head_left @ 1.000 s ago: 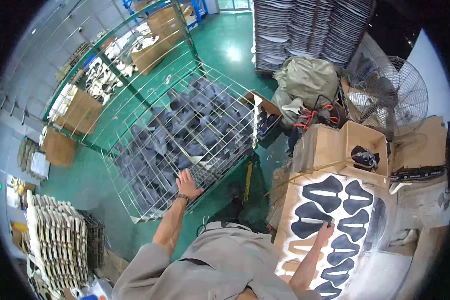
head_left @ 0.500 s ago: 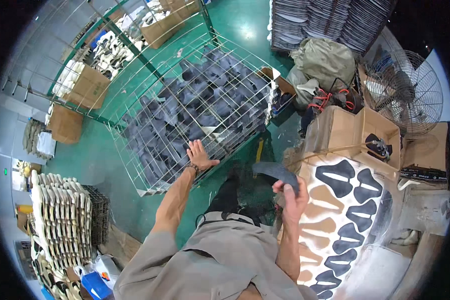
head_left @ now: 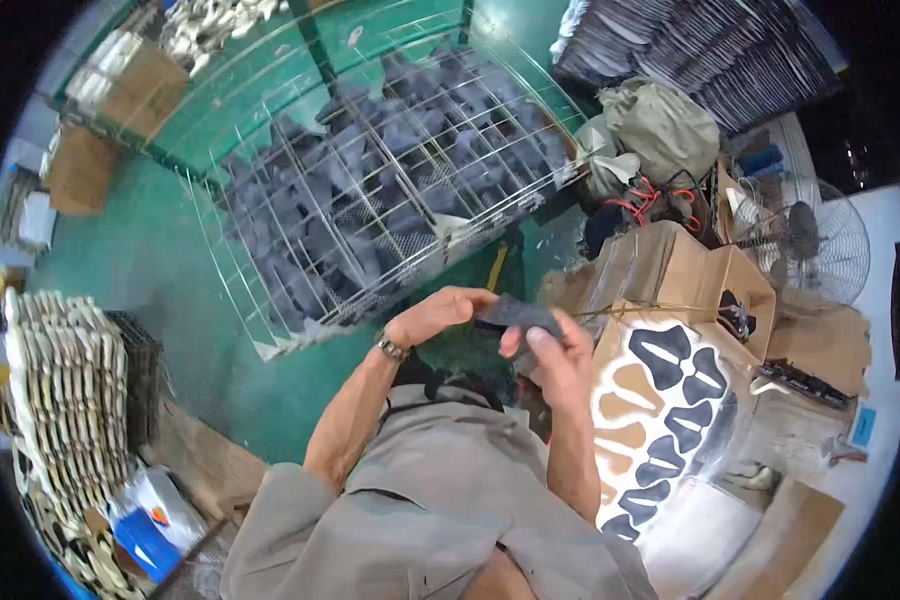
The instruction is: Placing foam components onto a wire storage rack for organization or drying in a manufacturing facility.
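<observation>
A dark grey, curved, flat piece (head_left: 515, 312), perhaps of felt or foam, is held between my hands in front of my waist. My right hand (head_left: 562, 355) pinches its right end, thumb on top. At the other end, the fingers of my left hand (head_left: 442, 315) close on its tip; my wrist there carries a bracelet. Just beyond my hands stands a wire mesh rack (head_left: 345, 322), with many similar dark grey pieces (head_left: 355, 160) spread over it. On the right, dark U-shaped pieces (head_left: 660, 462) lie in rows on a white-sprayed board (head_left: 610, 510) beside bare brown shapes of the same outline.
Cardboard boxes (head_left: 685, 262) and a wire-caged fan (head_left: 810, 240) stand at the right, near a grey-green sack (head_left: 660, 125). Tall stacks of dark sheets (head_left: 690, 60) rise behind. At the left are a stack of pale pieces (head_left: 65, 395) and a blue bag (head_left: 145, 545).
My left hand has left the rack's near edge and come right to the grey piece. My right hand has brought the piece slightly left and nearer. The view has shifted.
</observation>
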The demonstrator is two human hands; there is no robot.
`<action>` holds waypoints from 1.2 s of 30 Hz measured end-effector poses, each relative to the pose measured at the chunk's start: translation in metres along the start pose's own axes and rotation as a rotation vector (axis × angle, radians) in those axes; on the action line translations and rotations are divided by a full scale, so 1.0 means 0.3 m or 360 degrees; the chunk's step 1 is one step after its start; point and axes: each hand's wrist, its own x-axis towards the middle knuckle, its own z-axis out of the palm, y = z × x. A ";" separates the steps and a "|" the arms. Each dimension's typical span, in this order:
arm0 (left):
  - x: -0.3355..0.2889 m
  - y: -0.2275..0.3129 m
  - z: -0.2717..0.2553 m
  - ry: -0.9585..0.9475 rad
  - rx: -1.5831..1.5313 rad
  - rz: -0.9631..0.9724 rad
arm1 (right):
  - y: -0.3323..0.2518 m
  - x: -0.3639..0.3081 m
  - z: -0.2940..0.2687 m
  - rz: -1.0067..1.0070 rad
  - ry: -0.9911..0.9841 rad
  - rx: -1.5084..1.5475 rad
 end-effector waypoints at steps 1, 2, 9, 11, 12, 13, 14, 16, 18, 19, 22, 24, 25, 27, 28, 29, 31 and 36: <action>-0.027 0.022 -0.037 -0.0016 -0.0080 -0.0078 | 0.003 0.036 0.023 -0.0004 -0.0001 0.0000; -0.061 0.033 -0.041 0.0038 -0.0205 -0.0045 | -0.011 0.062 0.060 0.0038 0.0080 0.0030; -0.225 0.043 -0.262 0.0234 -0.0272 0.0251 | 0.016 0.281 0.269 0.0136 -0.0064 0.0020; -0.239 0.044 -0.321 0.0296 -0.0438 0.0263 | 0.017 0.324 0.331 0.0276 -0.0131 -0.0044; -0.244 0.062 -0.358 0.0301 -0.0473 0.0257 | 0.019 0.345 0.358 0.0294 -0.0135 -0.0056; -0.249 0.077 -0.393 0.0303 -0.0506 0.0251 | 0.020 0.363 0.382 0.0314 -0.0172 -0.0098; -0.257 0.060 -0.415 0.0353 -0.0588 0.0233 | 0.021 0.383 0.406 0.0332 -0.0208 -0.0139; -0.268 0.066 -0.472 0.0350 -0.0688 0.0283 | 0.026 0.416 0.455 0.0351 -0.0221 -0.0141; -0.265 0.069 -0.540 0.0347 -0.0803 0.0391 | 0.029 0.457 0.509 0.0331 -0.0207 -0.0175; -0.281 0.064 -0.563 0.0354 -0.0814 0.0405 | 0.024 0.477 0.535 0.0338 -0.0216 -0.0189; -0.328 0.011 -0.606 0.0493 -0.0670 0.0328 | 0.023 0.534 0.584 0.0319 -0.0249 -0.0266; -0.362 0.001 -0.624 0.0592 -0.0752 0.0350 | 0.036 0.582 0.589 0.0325 -0.0240 -0.0271; -0.372 0.011 -0.627 0.0667 -0.0828 0.0351 | 0.037 0.603 0.592 0.0325 -0.0205 -0.0261; -0.383 0.049 -0.596 0.0628 -0.1046 0.0478 | 0.039 0.656 0.596 0.0260 -0.0265 -0.0241; -0.395 0.078 -0.577 0.0587 -0.1186 0.0568 | 0.044 0.681 0.592 0.0312 -0.0230 -0.0239; -0.406 0.104 -0.572 0.0542 -0.1325 0.0658 | 0.052 0.708 0.588 0.0364 -0.0194 -0.0239; -0.426 0.146 -0.546 0.0610 -0.1390 0.0669 | 0.070 0.766 0.570 0.0475 -0.0140 -0.0299; -0.403 0.194 -0.501 0.0706 -0.1492 0.0813 | 0.235 0.959 0.542 0.0990 -0.0160 0.0223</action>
